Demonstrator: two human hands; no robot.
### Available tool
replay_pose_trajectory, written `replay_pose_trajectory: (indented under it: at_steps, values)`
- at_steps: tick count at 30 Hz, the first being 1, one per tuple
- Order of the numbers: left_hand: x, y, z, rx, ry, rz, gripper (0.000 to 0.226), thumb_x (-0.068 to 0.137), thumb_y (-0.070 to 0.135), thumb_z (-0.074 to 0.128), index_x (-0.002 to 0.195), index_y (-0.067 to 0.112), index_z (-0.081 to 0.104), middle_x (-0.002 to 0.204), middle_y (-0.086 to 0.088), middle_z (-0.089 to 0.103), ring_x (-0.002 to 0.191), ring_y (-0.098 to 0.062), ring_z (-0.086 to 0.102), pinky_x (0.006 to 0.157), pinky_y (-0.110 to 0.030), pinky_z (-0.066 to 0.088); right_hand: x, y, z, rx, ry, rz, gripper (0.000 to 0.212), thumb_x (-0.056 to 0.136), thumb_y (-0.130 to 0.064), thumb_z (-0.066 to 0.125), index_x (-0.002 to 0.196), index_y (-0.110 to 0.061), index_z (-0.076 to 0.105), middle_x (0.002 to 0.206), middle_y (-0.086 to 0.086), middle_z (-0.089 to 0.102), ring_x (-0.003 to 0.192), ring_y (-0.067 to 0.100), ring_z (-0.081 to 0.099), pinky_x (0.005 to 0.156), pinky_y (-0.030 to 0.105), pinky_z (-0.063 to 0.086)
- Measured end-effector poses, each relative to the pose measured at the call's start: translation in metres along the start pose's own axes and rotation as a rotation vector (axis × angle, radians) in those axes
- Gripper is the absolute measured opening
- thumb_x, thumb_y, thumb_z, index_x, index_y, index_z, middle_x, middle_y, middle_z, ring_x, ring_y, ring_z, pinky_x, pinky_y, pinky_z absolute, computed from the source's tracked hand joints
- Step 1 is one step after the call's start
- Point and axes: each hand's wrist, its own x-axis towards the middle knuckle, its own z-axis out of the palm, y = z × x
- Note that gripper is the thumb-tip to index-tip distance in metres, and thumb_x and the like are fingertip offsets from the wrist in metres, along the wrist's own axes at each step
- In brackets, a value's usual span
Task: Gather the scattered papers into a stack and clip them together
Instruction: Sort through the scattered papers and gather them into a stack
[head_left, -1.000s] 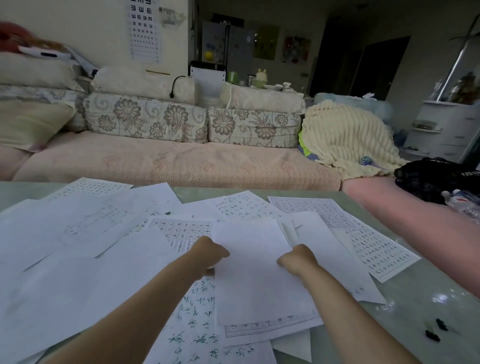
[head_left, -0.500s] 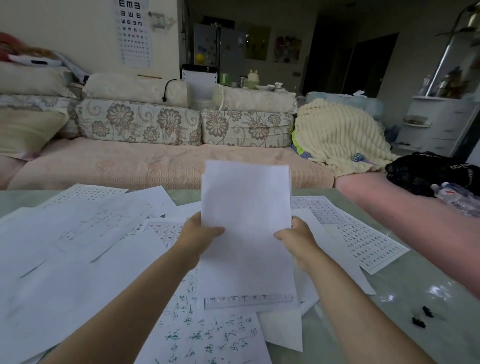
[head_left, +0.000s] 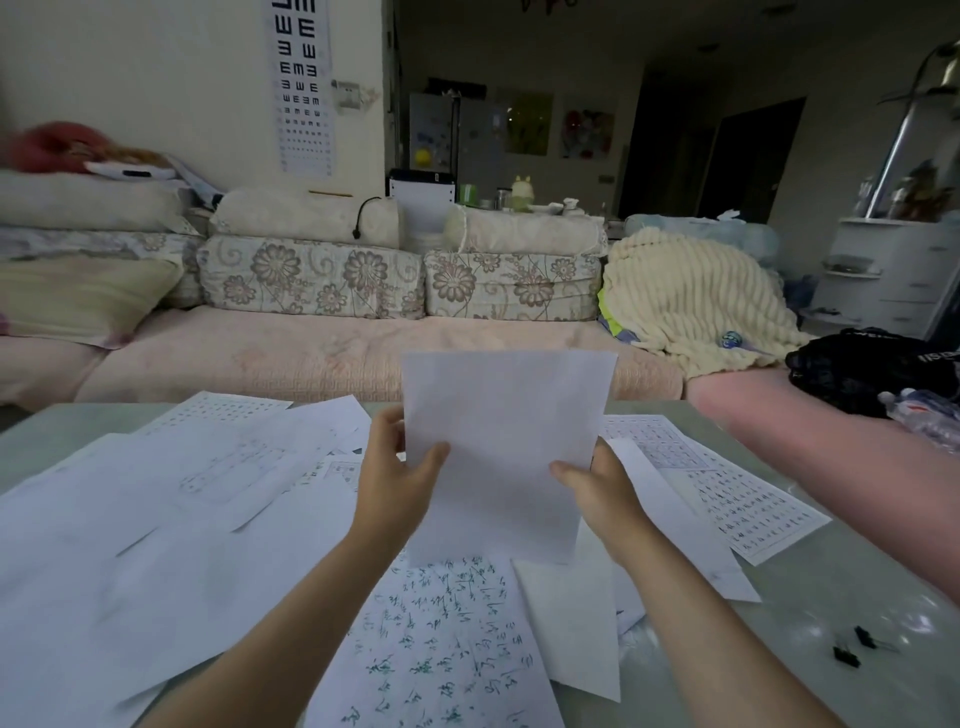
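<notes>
glass tabletop (head_left: 857, 613) strewn with loose sheets (head_left: 171, 519); left hand (head_left: 397, 480) and right hand (head_left: 597, 486) pinch one raised blank sheet (head_left: 504, 441); binder clips (head_left: 854, 647) unused, stacking barely begun.

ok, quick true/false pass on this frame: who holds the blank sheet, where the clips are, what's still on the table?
1. Both hands hold the blank white sheet upright above the table. True: left hand and right hand pinch its lower side edges.
2. The small black binder clips are already clamped on the sheet. False: they lie loose on the pale green glossy tabletop, off to the right.
3. A sheet with green handwritten characters lies flat below the held sheet. True.
4. All papers are gathered into one stack. False: the grid-printed worksheets and other pages are spread out across the table.
</notes>
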Motion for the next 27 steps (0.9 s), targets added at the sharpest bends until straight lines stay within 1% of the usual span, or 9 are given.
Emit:
replay_pose_trajectory:
  at_steps: [4,7,12,15,17,20,22,24,27]
  values:
    - [-0.004,-0.005,0.010,0.091,-0.045,-0.054,0.027,0.093,0.018,0.060,0.114,0.024,0.043,0.098,0.016,0.056,0.093,-0.013,0.059,0.076,-0.035,0.050,0.004,0.007,0.005,0.043,0.030,0.003,0.041,0.087,-0.001,0.059,0.122,-0.022,0.059,0.110,-0.004,0.072,0.102,0.015,0.067,0.081,0.030,0.050]
    - [-0.002,-0.003,0.014,0.168,-0.083,-0.083,0.024,0.098,0.014,0.048,0.118,0.021,0.038,0.095,0.013,0.052,0.084,-0.012,0.055,0.066,-0.031,0.042,0.005,0.005,0.011,0.014,0.059,-0.003,0.038,0.089,0.002,0.052,0.121,-0.018,0.057,0.109,0.000,0.069,0.094,0.015,0.065,0.073,0.025,0.048]
    - [0.012,0.006,-0.007,0.338,-0.166,-0.057,0.022,0.092,0.013,0.048,0.111,0.023,0.043,0.095,0.006,0.057,0.080,-0.011,0.058,0.065,-0.033,0.051,0.006,-0.010,0.011,-0.188,0.060,0.015,0.029,0.085,-0.002,0.048,0.108,-0.017,0.056,0.095,0.002,0.065,0.086,0.026,0.061,0.068,0.031,0.044]
    - [0.011,0.005,-0.026,0.434,-0.241,-0.049,0.022,0.091,0.016,0.050,0.111,0.022,0.044,0.098,0.005,0.058,0.083,-0.014,0.060,0.066,-0.030,0.050,-0.002,-0.016,0.018,-0.290,-0.055,0.083,0.029,0.083,-0.003,0.048,0.107,-0.015,0.058,0.097,0.007,0.066,0.087,0.027,0.063,0.065,0.030,0.045]
    - [0.006,-0.002,-0.040,0.470,-0.307,-0.164,0.022,0.092,0.019,0.048,0.113,0.017,0.045,0.105,-0.001,0.059,0.087,-0.019,0.060,0.070,-0.033,0.051,-0.009,-0.012,0.024,-0.344,-0.158,0.172,0.030,0.080,-0.006,0.048,0.107,-0.013,0.058,0.101,0.011,0.066,0.090,0.028,0.064,0.063,0.028,0.044]
    - [-0.010,-0.018,-0.059,0.583,-0.471,-0.378,0.024,0.092,0.021,0.044,0.114,0.012,0.043,0.097,-0.007,0.057,0.070,-0.021,0.057,0.050,-0.027,0.045,-0.020,0.004,0.036,-0.438,-0.293,0.320,0.031,0.081,-0.006,0.048,0.112,-0.010,0.053,0.108,0.012,0.060,0.092,0.028,0.062,0.066,0.030,0.046]
    - [-0.020,-0.026,-0.070,0.688,-0.555,-0.429,0.018,0.091,0.022,0.043,0.106,0.012,0.043,0.087,-0.006,0.055,0.058,-0.019,0.052,0.044,-0.024,0.040,-0.028,0.015,0.045,-0.481,-0.352,0.367,0.031,0.080,-0.003,0.048,0.109,-0.009,0.056,0.099,0.012,0.058,0.083,0.026,0.057,0.065,0.030,0.043]
    - [-0.030,-0.035,-0.079,0.793,-0.622,-0.433,0.016,0.091,0.023,0.044,0.101,0.011,0.044,0.084,-0.003,0.053,0.058,-0.016,0.051,0.048,-0.023,0.039,-0.036,0.023,0.054,-0.550,-0.386,0.371,0.019,0.079,-0.001,0.046,0.093,-0.010,0.053,0.087,0.009,0.048,0.077,0.023,0.048,0.061,0.028,0.037]
    - [-0.041,-0.051,-0.087,1.016,-0.708,-0.411,0.034,0.092,0.032,0.048,0.117,0.010,0.046,0.106,-0.002,0.054,0.090,-0.019,0.055,0.070,-0.025,0.039,-0.045,0.030,0.064,-0.695,-0.391,0.358,0.014,0.081,-0.003,0.044,0.079,-0.014,0.034,0.078,0.003,0.037,0.068,0.019,0.036,0.056,0.026,0.027]
